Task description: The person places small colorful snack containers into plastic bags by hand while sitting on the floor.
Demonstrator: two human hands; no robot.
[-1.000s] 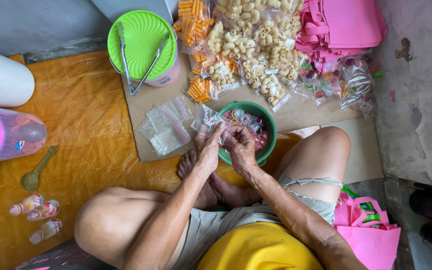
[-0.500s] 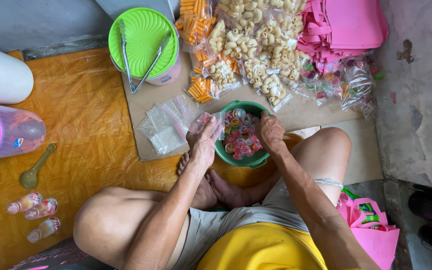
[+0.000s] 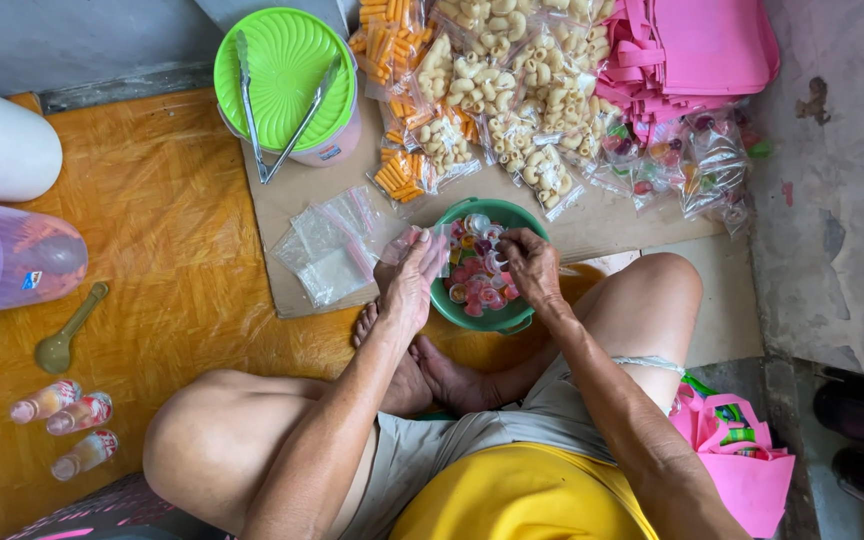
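Over the round green plastic bowl (image 3: 518, 315) of wrapped sweets | left hand (image 3: 408, 285) holds a small clear bag open | right hand (image 3: 530, 265) pinches sweets, fingers curled | filling step; needs steady bag mouth.

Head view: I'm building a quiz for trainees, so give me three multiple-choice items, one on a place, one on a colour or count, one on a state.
1. Where do the tongs lie? A on the green lid B in the bowl C on the pink bags
2. Colour of the bowl? A pink B green C white
3. The left hand is: A holding a clear bag B holding the spoon C idle on a knee

A: tongs rest across the lid. B: its rim is green. A: a small clear bag is at its fingers.
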